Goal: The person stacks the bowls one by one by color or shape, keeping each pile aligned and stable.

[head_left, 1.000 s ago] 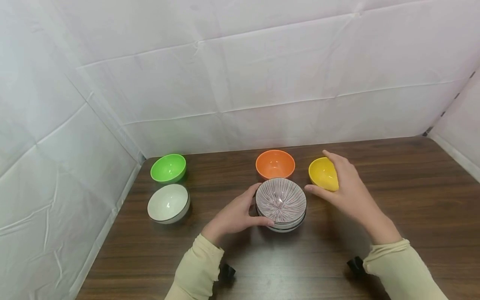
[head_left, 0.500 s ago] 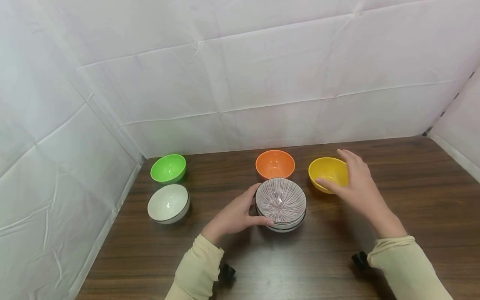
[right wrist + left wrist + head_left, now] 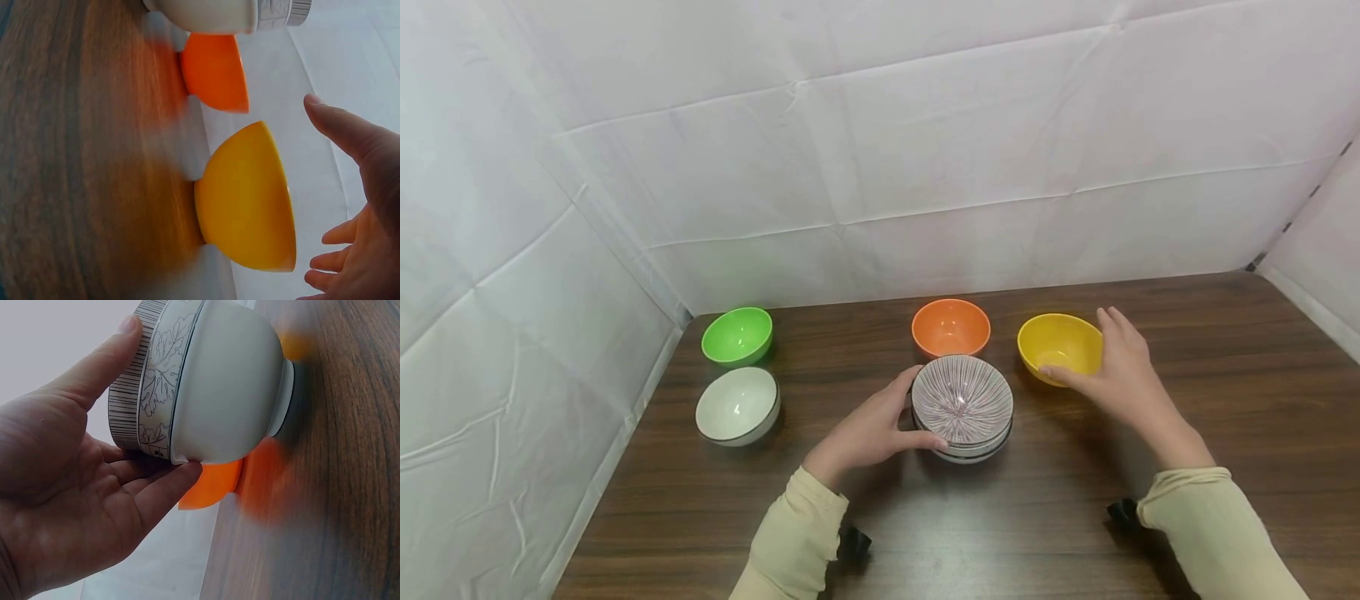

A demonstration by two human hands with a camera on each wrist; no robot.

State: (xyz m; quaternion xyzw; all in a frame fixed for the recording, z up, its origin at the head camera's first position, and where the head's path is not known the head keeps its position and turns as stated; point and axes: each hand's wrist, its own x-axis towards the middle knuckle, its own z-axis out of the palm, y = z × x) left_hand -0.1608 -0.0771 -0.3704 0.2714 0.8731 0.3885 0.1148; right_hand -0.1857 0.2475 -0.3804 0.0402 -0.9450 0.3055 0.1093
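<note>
Stack of bowls (image 3: pixel 962 400) is clamped in the left hand (image 3: pixel 872 429), thumb laid on the striped bowl (image 3: pixel 125 406) on top, a fingertip reaching the rim of the plain pale bowl (image 3: pixel 231 387) at the bottom; leaf-patterned bowl (image 3: pixel 162 381) is sandwiched between. Stack is set mid-table, upright, foot apparently on the table (image 3: pixel 970 533), orange bowl (image 3: pixel 951 329) just behind it. Nothing is gripped by the right hand (image 3: pixel 1123 383): thumb and fingers are spread apart, and a gap to the yellow bowl (image 3: pixel 1052 342) is shown in the right wrist view.

Step in hand is judged to be steadying the stack, with the yellow bowl within easy reach. For that, pressure should be spread over all three layers; if only the top one is squeezed, the lower ones could be left behind or tipped. Stack should be kept level and clear of the orange rim. If the yellow bowl is wanted, its wall is best pinched, thumb inside, fingers outside, so that it is not skidded along the wood
</note>
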